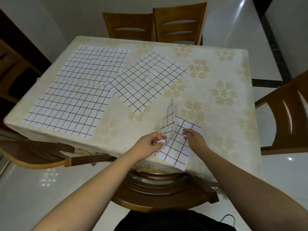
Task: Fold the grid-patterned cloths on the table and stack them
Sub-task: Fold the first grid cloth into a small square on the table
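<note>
Lying at the lower centre of the frame, at the near table edge, the cloth being folded [175, 147] hangs partly over the rim, and one flap of it stands up, curling toward the middle of the picture. The left hand [150, 144] pinches the lower end of that raised flap, fingers curled onto the fabric; the fingertips are partly hidden behind the cloth. The right hand [194, 138] rests on the flat part just to the right, fingers bent; whether they press or pinch cannot be told, since the fingertips blur into the white cloth. Three more grid cloths lie spread flat: one in the upper left [93, 63], one at left [68, 107] below it, and one turned diamond-wise at upper centre [146, 79], its left corner overlapping the left cloth. The table [216, 97] wears a cream flowered cover. Wooden chairs surround it, each cut off by the table or frame.
</note>
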